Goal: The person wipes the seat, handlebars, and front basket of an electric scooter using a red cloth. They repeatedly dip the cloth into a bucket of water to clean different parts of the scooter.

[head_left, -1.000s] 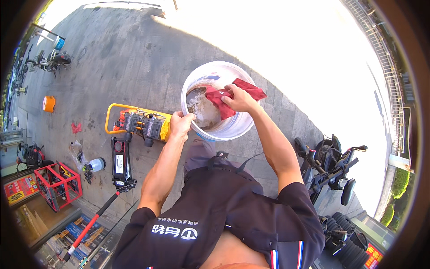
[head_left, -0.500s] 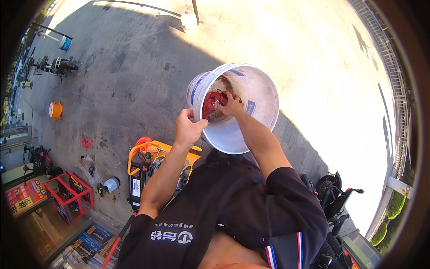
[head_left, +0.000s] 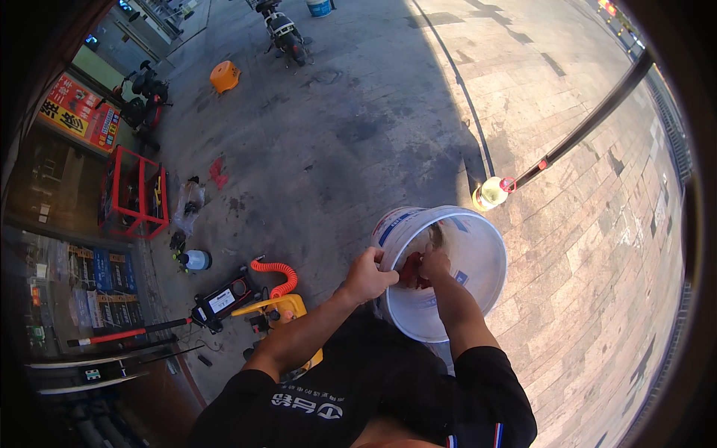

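Observation:
A white plastic bucket (head_left: 482,254) with blue markings is tipped in front of me, its mouth facing me. My left hand (head_left: 370,276) is closed on the left side of its rim, thumb on the inner side. Inside the bucket, my right hand (head_left: 435,264) grips a bunched red cloth (head_left: 411,270) near the dirty bottom. The fingers of that hand are partly hidden by its back. Brown grime shows on the inner wall just beyond it.
Left of me lie a yellow machine (head_left: 291,305) with a coiled orange hose (head_left: 280,275), and a black floor pump-like tool (head_left: 222,300). Farther left stands a red metal rack (head_left: 134,198). A pole with a bottle (head_left: 491,194) stands beyond the bucket; a parked scooter (head_left: 284,33) is farther off.
My view has swung, so the bucket and both hands sit lower and farther right. The red cloth looks more bunched under my right hand. My left hand still holds the rim.

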{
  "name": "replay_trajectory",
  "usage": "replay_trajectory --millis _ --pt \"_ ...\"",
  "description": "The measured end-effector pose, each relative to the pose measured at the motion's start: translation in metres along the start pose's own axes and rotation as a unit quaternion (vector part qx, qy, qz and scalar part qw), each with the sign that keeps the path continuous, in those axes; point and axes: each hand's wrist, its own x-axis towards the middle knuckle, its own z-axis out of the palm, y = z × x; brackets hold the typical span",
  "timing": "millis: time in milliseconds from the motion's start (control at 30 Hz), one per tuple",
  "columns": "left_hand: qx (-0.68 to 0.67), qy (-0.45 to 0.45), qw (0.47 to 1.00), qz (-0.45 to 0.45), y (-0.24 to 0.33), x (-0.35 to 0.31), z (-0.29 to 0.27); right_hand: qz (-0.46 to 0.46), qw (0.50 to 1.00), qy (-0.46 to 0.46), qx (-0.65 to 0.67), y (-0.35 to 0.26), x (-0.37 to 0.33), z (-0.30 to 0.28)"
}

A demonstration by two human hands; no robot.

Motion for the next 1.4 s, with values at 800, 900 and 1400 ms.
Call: replay_trajectory --millis 800,900,1400 --pt "-0.127 0.219 0.964 -0.078 0.104 0.551 -0.428 -0.270 0.950 -0.029 -0.153 -0.510 0.541 -0.279" --pt "-0.138 0.264 0.946 -0.125 0.107 0.596 -0.489 -0.294 0.949 -0.103 -0.056 -0.585 0.598 -0.299" --pt "-0.220 0.296 0.919 -0.138 0.070 0.839 -0.797 -0.443 0.850 0.137 -0.250 -0.889 0.829 -0.378"
